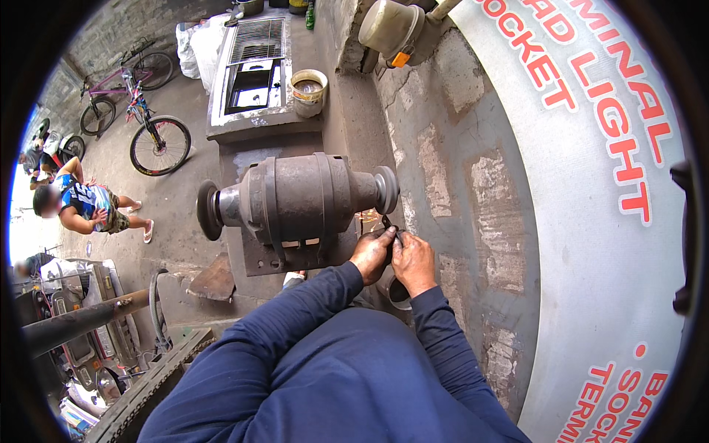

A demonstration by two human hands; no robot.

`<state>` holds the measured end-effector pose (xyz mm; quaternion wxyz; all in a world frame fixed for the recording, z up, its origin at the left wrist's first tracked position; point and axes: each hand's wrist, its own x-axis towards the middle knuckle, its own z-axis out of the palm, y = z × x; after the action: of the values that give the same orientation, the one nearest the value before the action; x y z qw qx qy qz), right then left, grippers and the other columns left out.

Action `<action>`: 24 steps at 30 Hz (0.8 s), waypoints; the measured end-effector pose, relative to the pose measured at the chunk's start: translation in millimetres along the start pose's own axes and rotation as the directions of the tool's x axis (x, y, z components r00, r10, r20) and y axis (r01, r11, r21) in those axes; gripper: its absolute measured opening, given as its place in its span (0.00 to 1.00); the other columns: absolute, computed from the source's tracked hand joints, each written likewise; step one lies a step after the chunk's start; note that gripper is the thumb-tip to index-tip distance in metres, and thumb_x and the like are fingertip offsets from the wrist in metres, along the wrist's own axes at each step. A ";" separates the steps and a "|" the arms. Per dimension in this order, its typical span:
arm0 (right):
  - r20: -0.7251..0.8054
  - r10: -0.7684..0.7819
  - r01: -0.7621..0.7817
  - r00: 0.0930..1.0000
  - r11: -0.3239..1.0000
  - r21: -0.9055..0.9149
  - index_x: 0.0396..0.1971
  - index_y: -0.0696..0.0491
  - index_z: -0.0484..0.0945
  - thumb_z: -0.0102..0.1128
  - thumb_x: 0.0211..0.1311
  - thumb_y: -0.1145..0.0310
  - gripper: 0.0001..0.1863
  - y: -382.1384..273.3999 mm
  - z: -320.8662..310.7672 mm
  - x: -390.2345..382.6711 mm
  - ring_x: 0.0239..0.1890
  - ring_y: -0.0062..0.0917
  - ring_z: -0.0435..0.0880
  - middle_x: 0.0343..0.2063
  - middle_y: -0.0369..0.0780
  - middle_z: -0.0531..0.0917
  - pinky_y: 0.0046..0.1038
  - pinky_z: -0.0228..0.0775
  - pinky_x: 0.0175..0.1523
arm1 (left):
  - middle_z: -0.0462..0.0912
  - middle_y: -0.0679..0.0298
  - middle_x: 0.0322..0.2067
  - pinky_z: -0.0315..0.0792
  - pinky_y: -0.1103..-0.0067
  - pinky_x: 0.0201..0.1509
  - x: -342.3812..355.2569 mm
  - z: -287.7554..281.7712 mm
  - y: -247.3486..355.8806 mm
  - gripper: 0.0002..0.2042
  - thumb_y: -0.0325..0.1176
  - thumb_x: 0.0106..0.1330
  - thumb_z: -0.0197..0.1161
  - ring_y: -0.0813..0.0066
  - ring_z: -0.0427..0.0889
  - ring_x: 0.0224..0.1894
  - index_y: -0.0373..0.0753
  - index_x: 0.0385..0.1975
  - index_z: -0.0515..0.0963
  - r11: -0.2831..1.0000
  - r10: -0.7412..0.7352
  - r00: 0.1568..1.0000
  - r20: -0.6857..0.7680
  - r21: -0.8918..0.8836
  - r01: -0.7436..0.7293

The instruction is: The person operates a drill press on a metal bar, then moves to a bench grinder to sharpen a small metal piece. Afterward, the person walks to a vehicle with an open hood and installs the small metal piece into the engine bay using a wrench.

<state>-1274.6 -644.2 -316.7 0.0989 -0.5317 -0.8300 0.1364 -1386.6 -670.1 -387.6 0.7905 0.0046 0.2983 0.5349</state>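
Observation:
In front of me stands a bench grinder (295, 196) with a brown, worn body. Its right wheel (387, 190) is at the end nearest my hands, and its left wheel (210, 211) sits at the other end. My left hand (371, 255) and my right hand (413, 262) are close together just below the right wheel. Both are closed on a small dark metal piece (385, 221), whose tip points up to the wheel's lower edge. Orange sparks (367, 217) show beside that tip. Fingers hide most of the piece, so its exact kind cannot be told.
A patchy wall (443, 177) and a printed banner (591, 244) run along my right. Behind the grinder, a bucket (309, 92) stands by a low block with a metal grate (258, 40). To the left are a person (87, 199), bicycles (159, 145) and piled parts (88, 325).

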 end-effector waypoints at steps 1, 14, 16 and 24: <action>0.025 0.008 -0.008 1.000 1.000 -0.018 0.33 0.59 0.78 0.58 0.65 0.65 0.11 0.1 -1.2 0.5 0.39 0.53 0.84 0.33 0.53 0.84 0.48 0.76 0.45 | 0.83 0.61 0.43 0.72 0.73 0.54 -0.3 1.1 0.2 0.16 0.42 0.81 0.52 0.72 0.80 0.45 0.34 0.48 0.77 1.000 -0.008 1.000 -0.015 0.002 0.008; 0.073 -0.003 0.007 0.997 0.999 -0.050 0.34 0.59 0.80 0.58 0.67 0.63 0.12 5.5 -1.1 5.4 0.40 0.50 0.85 0.34 0.52 0.85 0.46 0.77 0.47 | 0.82 0.58 0.48 0.71 0.73 0.60 10.2 -5.6 -9.9 0.17 0.41 0.81 0.51 0.69 0.80 0.51 0.32 0.53 0.75 0.999 0.001 0.999 -0.049 -0.044 -0.004; 0.087 0.000 0.003 0.996 0.999 -0.041 0.34 0.58 0.80 0.59 0.66 0.65 0.11 5.0 -1.7 7.2 0.39 0.50 0.85 0.33 0.52 0.85 0.47 0.77 0.46 | 0.82 0.58 0.50 0.71 0.73 0.61 10.1 -6.9 -8.9 0.17 0.41 0.81 0.51 0.69 0.80 0.52 0.32 0.54 0.75 0.999 0.008 0.999 -0.050 -0.040 -0.010; 0.044 0.010 -0.010 0.999 1.000 0.006 0.34 0.59 0.80 0.59 0.66 0.66 0.10 -8.6 -9.4 -7.8 0.38 0.51 0.85 0.33 0.53 0.85 0.47 0.77 0.45 | 0.84 0.56 0.47 0.71 0.72 0.56 -8.6 2.5 1.1 0.19 0.44 0.80 0.53 0.68 0.81 0.49 0.32 0.52 0.78 0.987 -0.108 0.978 -0.180 0.099 0.127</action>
<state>-1275.8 -653.6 -305.2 0.0814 -0.5324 -0.8289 0.1513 -1388.5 -676.2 -381.2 0.7902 -0.0161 0.3950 0.4684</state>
